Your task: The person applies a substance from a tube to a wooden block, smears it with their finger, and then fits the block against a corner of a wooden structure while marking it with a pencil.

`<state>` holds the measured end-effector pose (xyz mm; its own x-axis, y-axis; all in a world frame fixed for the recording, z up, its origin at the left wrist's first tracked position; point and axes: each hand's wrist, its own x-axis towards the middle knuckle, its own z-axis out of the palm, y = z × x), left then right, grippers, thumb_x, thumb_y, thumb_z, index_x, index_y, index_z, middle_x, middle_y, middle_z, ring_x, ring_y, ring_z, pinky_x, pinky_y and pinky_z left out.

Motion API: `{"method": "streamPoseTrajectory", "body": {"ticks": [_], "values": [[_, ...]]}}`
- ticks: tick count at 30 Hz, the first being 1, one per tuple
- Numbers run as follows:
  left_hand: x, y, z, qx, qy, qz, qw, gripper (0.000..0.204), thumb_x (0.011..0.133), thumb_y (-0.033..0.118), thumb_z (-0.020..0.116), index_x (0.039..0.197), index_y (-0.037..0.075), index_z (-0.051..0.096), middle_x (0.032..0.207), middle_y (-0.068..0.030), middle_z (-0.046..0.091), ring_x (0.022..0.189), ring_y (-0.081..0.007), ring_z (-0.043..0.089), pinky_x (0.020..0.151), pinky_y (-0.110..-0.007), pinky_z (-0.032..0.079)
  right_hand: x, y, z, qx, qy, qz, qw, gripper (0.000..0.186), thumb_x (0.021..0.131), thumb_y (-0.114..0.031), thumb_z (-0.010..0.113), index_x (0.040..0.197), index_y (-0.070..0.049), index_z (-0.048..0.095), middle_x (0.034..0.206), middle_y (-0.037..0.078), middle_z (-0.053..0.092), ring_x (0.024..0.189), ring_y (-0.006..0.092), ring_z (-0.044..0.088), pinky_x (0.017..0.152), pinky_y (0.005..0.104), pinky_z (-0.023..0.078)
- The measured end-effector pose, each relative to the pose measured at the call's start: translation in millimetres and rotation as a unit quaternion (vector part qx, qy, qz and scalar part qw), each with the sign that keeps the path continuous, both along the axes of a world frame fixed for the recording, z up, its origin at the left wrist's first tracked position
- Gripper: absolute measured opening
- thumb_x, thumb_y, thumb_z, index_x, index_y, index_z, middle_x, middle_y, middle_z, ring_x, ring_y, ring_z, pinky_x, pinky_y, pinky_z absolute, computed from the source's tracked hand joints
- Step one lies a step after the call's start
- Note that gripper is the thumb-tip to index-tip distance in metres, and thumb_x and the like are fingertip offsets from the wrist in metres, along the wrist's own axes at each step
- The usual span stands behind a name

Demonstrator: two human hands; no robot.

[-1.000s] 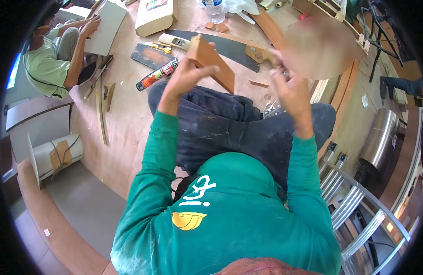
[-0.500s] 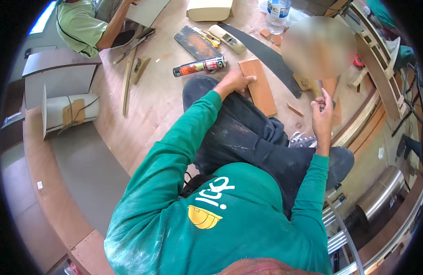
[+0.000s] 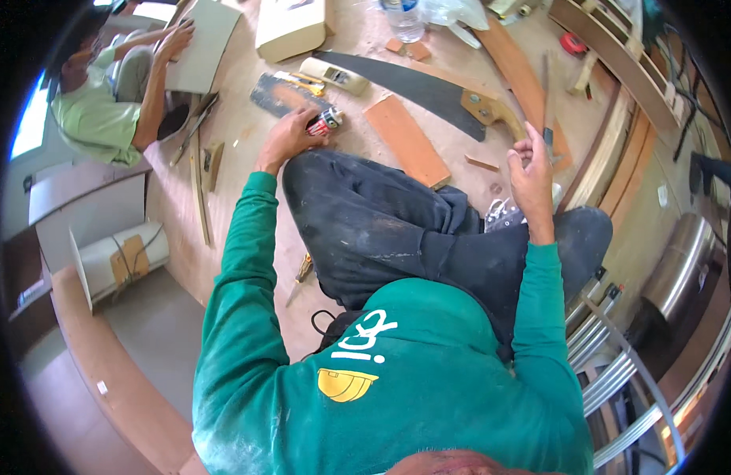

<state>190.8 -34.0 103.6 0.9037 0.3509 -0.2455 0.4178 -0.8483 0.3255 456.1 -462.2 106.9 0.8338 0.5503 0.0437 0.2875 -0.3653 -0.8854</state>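
Note:
My left hand [image 3: 288, 140] is wrapped round a black, red and white cylindrical cartridge [image 3: 326, 122], mostly hidden under the fingers, just beyond my left knee. My right hand [image 3: 530, 178] is raised over my right leg, fingers loosely apart, with nothing visible in it. Just beyond its fingertips lies the wooden handle [image 3: 492, 111] of a handsaw, whose dark blade [image 3: 417, 89] points to the far left. A slim, dark tool [image 3: 548, 103] lies beside those fingertips. Between my hands rests a flat orange-brown board [image 3: 406, 141].
A wooden hand plane [image 3: 334, 75], yellow cutter [image 3: 303, 83] and dark dusty board [image 3: 280, 96] lie beyond my left hand. Farther off stand a cream box [image 3: 292, 30] and water bottle [image 3: 402, 20]. At far left another person [image 3: 96, 119] handles a grey panel [image 3: 203, 47]. A screwdriver-like tool [image 3: 303, 269] lies near my left thigh.
My left hand has let go of the orange-brown board, moved left and taken hold of the cartridge. My right hand stays near the saw handle. The view has shifted, showing more of the other person.

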Motion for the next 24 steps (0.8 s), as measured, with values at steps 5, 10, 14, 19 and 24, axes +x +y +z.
{"method": "streamPoseTrajectory", "body": {"ticks": [5, 10, 14, 19, 24], "values": [[19.9, -30.4, 32.6, 0.056, -0.107, 0.071, 0.990, 0.053, 0.091, 0.041, 0.080, 0.130, 0.008, 0.066, 0.113, -0.0206, 0.069, 0.111, -0.0423, 0.067, 0.093, -0.051, 0.054, 38.0, 0.5, 7.3, -0.134, -0.079, -0.136, 0.978, 0.082, 0.099, -0.031, 0.074, 0.158, 0.006, 0.032, 0.128, 0.026, 0.069, 0.116, 0.0415, 0.069, 0.099, 0.0468, 0.054], [67.6, -54.9, 78.0, -0.259, -0.345, 0.237, 0.871, 0.043, 0.104, 0.047, 0.067, 0.120, 0.007, 0.065, 0.102, -0.0086, 0.068, 0.095, -0.0194, 0.069, 0.077, -0.039, 0.057, 71.4, 1.9, -35.6, -0.327, -0.166, -0.122, 0.922, 0.091, 0.096, -0.032, 0.074, 0.160, 0.011, 0.025, 0.132, 0.031, 0.066, 0.119, 0.0455, 0.067, 0.104, 0.0539, 0.050], [89.8, -61.0, 106.6, -0.562, -0.406, 0.350, 0.630, 0.046, 0.106, 0.050, 0.063, 0.113, 0.005, 0.060, 0.098, -0.0103, 0.068, 0.075, -0.0193, 0.069, 0.071, -0.036, 0.065, 82.2, -18.5, -36.8, -0.360, -0.112, -0.086, 0.922, 0.081, 0.093, -0.013, 0.062, 0.160, 0.011, 0.023, 0.128, 0.033, 0.068, 0.116, 0.0481, 0.068, 0.102, 0.0584, 0.050], [83.1, -6.0, 93.8, -0.714, -0.505, 0.329, 0.356, 0.044, 0.104, 0.037, 0.069, 0.109, -0.002, 0.051, 0.090, -0.0148, 0.062, 0.076, -0.0271, 0.068, 0.068, -0.039, 0.065, 24.0, -23.2, 53.7, -0.184, -0.069, 0.009, 0.980, 0.087, 0.091, -0.007, 0.066, 0.164, 0.007, 0.019, 0.128, 0.035, 0.067, 0.116, 0.0467, 0.069, 0.101, 0.0524, 0.052], [107.9, -2.2, 94.4, -0.719, -0.525, 0.367, 0.270, 0.044, 0.106, 0.038, 0.064, 0.117, 0.000, 0.046, 0.093, -0.0128, 0.058, 0.074, -0.0281, 0.067, 0.065, -0.041, 0.064, -84.4, -37.7, 128.6, 0.064, 0.105, 0.136, 0.983, 0.084, 0.100, -0.014, 0.066, 0.167, 0.003, 0.017, 0.110, 0.019, 0.070, 0.094, 0.0313, 0.070, 0.091, 0.0383, 0.054]]}}
